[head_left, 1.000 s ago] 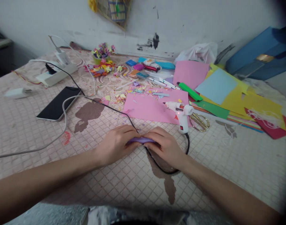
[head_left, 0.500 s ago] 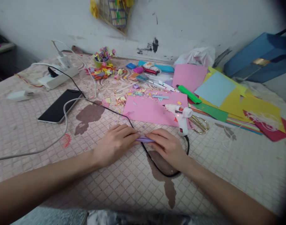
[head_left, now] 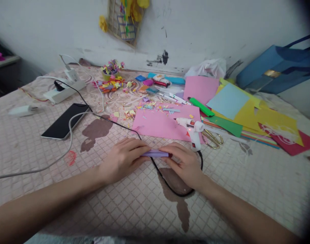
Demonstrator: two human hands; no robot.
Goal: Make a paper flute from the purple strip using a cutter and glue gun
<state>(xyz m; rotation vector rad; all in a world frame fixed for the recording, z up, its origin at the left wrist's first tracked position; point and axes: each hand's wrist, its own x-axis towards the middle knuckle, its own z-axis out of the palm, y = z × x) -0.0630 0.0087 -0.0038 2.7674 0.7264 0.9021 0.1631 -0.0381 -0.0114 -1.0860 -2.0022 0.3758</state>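
Between my two hands lies a narrow strip of folded purple paper (head_left: 156,154), close above the table. My left hand (head_left: 126,154) pinches its left end, fingers pressed together. At the other end, my right hand (head_left: 184,162) grips the paper between thumb and fingers. Under the paper runs the black cord (head_left: 155,164) of a white glue gun (head_left: 193,130). That glue gun rests just beyond my right hand, a small red light showing on it. A pink sheet (head_left: 155,123) lies beyond both hands, with paper scraps on it.
Gold-handled scissors (head_left: 213,139) lie right of the glue gun. Coloured paper sheets (head_left: 231,101) and a green marker (head_left: 200,106) are at the right. On the left are a black phone (head_left: 65,121), a grey cable (head_left: 55,164) and a power strip (head_left: 65,91). A small flower pot (head_left: 111,73) stands behind.
More of the purple strip shows between my hands, and its surface has turned more toward me. Both hands stay on its ends. The whole view has shifted slightly.
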